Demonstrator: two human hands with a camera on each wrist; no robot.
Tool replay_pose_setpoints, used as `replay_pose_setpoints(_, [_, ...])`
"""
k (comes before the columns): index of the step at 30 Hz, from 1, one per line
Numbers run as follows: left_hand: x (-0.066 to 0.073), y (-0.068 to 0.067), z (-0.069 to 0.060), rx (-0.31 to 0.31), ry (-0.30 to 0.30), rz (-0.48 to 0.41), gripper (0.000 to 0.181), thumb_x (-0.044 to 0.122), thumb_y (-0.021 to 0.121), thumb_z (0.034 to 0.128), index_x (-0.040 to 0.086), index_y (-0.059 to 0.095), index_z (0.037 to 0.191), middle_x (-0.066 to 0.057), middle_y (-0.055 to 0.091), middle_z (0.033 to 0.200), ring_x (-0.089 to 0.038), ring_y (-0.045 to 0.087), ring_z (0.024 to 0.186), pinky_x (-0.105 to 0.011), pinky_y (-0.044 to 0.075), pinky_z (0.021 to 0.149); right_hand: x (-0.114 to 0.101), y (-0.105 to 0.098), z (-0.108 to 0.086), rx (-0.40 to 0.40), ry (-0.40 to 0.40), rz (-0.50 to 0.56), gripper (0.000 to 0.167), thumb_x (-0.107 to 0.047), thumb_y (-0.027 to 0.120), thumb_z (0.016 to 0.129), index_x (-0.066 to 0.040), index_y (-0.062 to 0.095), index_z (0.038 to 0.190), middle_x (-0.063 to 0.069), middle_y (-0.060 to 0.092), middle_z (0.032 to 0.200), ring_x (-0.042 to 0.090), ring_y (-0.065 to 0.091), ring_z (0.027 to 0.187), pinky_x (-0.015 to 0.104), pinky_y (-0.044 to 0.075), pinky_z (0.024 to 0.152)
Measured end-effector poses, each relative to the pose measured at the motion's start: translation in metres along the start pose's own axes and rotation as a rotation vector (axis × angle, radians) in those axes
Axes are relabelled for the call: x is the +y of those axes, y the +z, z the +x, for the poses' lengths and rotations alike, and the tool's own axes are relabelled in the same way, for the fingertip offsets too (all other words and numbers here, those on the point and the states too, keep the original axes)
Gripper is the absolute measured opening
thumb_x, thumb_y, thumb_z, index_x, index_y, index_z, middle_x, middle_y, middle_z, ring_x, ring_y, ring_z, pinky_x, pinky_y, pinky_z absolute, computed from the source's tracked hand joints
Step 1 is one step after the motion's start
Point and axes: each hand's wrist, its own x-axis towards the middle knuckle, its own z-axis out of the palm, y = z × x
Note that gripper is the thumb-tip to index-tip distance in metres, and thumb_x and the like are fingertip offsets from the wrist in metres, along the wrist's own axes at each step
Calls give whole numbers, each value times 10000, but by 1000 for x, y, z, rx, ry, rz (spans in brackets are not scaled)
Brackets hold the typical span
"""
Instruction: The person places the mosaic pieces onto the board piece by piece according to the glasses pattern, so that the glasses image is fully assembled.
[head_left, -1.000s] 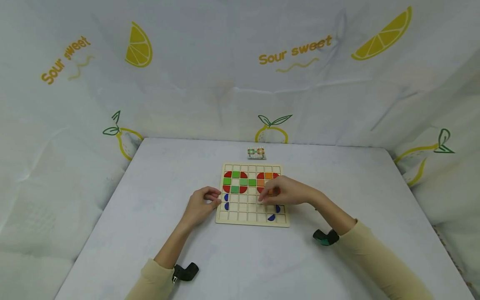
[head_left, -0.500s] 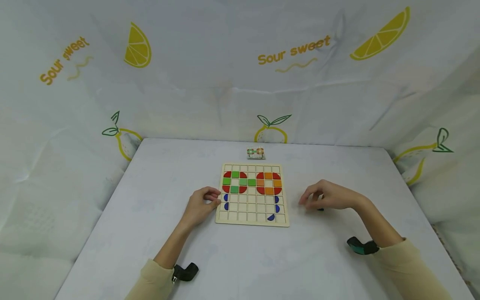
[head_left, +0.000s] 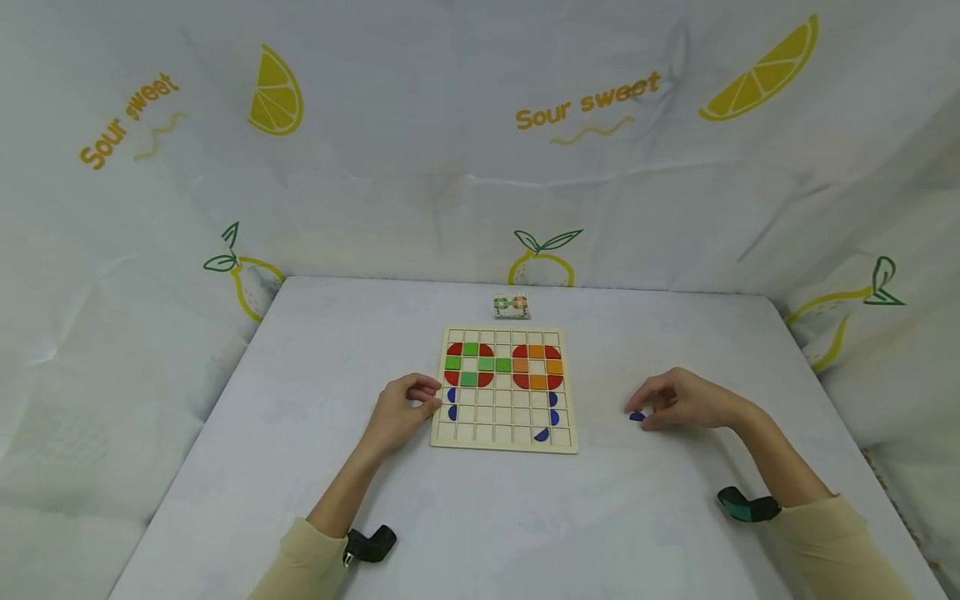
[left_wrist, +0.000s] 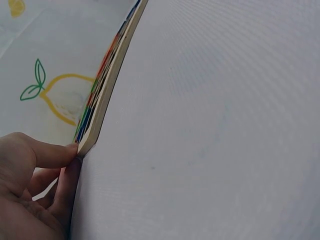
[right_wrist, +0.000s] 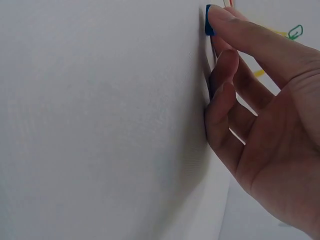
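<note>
A wooden grid board (head_left: 487,433) lies on the table with red, green, orange and blue pieces in its cells. My left hand (head_left: 397,417) holds the board's left edge with thumb and finger. The left wrist view shows that hand (left_wrist: 37,175) at a corner of the board (left_wrist: 100,110). Right of the board, my right hand (head_left: 686,400) pinches a blue half-circle piece (head_left: 637,417) close to the tabletop. In the right wrist view the thumb covers part of this piece (right_wrist: 208,22), while the other fingers of the hand (right_wrist: 265,110) curl near the table.
Behind the board lies a small pattern card (head_left: 512,307) with a similar coloured design. The white table (head_left: 480,517) ends at a lemon-print cloth (head_left: 420,167) hanging at the back and sides.
My right hand has left the board, moved right and come to a blue half-circle piece on the table, which it now pinches. The left hand has stayed at the board's edge.
</note>
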Motion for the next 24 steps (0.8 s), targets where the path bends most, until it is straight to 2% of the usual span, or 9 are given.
replay_pose_setpoints(15, [3,1,0,4,-10,3,198,78,799,961,63,769,1157,-71,747,1007,-160,662,934,-209,509,829,1,7,3,53,46,-60,175,-120,856,919,-70,816,1082,25,796,968,57,607,743,218,526,663])
replay_pose_setpoints(24, [3,0,1,-3,-18,-7,199,76,795,965,60,770,1162,-81,749,1020,-161,664,947,-242,516,855,1,5,4,40,55,-53,178,-118,861,912,-68,811,1076,41,795,967,55,585,738,209,513,658])
